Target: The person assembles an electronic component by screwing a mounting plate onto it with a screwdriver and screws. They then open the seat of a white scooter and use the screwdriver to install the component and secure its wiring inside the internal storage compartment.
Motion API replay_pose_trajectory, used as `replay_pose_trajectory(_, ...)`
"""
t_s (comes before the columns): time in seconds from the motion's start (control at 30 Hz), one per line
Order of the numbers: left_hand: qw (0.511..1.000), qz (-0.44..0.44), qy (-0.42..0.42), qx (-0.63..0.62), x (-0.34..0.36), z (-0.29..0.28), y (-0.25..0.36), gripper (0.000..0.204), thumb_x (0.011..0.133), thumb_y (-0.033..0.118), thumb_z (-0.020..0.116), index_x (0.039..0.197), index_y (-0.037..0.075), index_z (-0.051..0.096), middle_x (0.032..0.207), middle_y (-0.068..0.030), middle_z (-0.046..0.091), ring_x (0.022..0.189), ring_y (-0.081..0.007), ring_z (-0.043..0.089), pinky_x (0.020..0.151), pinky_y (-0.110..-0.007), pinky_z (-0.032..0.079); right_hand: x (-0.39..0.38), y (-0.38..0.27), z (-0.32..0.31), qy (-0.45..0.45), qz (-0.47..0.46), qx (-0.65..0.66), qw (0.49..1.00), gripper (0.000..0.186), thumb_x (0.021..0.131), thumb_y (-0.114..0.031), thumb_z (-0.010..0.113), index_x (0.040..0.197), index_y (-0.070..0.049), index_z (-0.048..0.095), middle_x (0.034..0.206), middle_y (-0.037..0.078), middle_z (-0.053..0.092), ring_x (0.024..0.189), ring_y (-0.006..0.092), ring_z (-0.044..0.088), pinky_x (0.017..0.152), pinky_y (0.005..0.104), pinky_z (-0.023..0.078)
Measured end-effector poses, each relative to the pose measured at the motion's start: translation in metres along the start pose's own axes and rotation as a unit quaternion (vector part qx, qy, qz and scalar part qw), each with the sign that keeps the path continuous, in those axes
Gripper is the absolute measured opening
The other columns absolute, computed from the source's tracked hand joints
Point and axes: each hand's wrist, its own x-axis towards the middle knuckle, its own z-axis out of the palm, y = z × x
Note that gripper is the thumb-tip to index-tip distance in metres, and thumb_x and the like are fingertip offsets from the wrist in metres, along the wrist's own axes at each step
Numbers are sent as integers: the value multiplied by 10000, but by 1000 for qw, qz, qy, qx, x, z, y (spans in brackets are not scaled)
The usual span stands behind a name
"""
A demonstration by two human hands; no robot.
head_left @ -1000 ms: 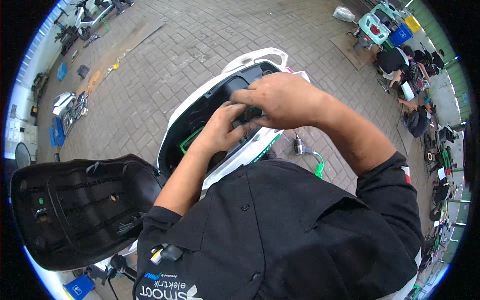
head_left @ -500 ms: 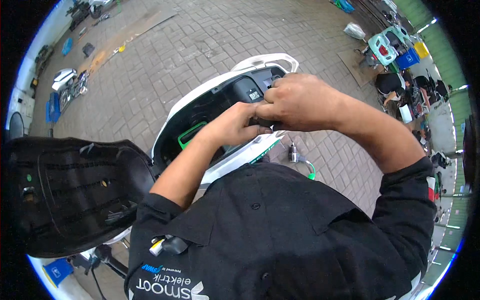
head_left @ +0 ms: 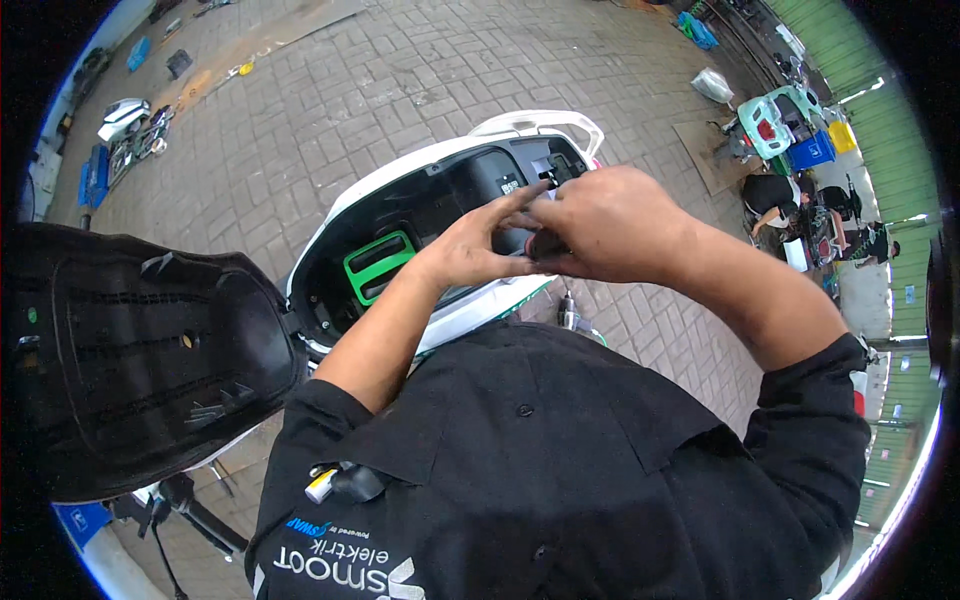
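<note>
Both hands meet above the near right rim of a white scooter's under-seat compartment [head_left: 430, 192]. My right hand [head_left: 625, 225] is closed with curled fingers around a small dark piece [head_left: 545, 244], mostly hidden by the fingers. My left hand [head_left: 468, 250] reaches in from the other side, its thumb and fingertips bent toward that piece and touching the right hand's fingers. Whether the left fingertips grip the piece too is hard to make out. Inside the compartment, a green handle [head_left: 378, 265] lies at the left. A small opening with a latch-like part [head_left: 548, 172] shows beyond my fingers.
The raised black seat [head_left: 150, 360] hangs open at the left. A power tool [head_left: 569, 310] is on the brick paving [head_left: 400, 90] by the scooter's near side. At the far right are a mint-green scooter [head_left: 770, 120], a blue bin [head_left: 812, 150] and a person working low [head_left: 775, 200].
My hands have come slightly nearer and opened apart a little, so the dark piece shows between them. More of the green handle is visible, and the view has shifted slightly.
</note>
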Motion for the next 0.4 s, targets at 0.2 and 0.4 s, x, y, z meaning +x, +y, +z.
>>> replay_pose_trajectory(0.2, 994, -103, -8, -31, -41, -19, -88, 851, 748, 215, 701, 1500, 64, 332, 1398, -177, 499, 1227, -283, 548, 1062, -432, 418, 12, 13, -3, -88, -175, -100, 976, 244, 775, -343, 745, 946, -172, 707, 782, 78, 679, 778, 289, 685, 685, 416, 550)
replay_pose_trajectory(0.4, 941, -231, -28, 247, -73, 18, -136, 696, 800, 248, 674, 1442, 108, 446, 1370, -237, 519, 1237, -344, 542, 1071, -411, 414, 5, 10, 8, -11, 32, 59, 998, 255, 807, -324, 716, 863, -75, 732, 738, 155, 687, 761, 325, 697, 699, 437, 557)
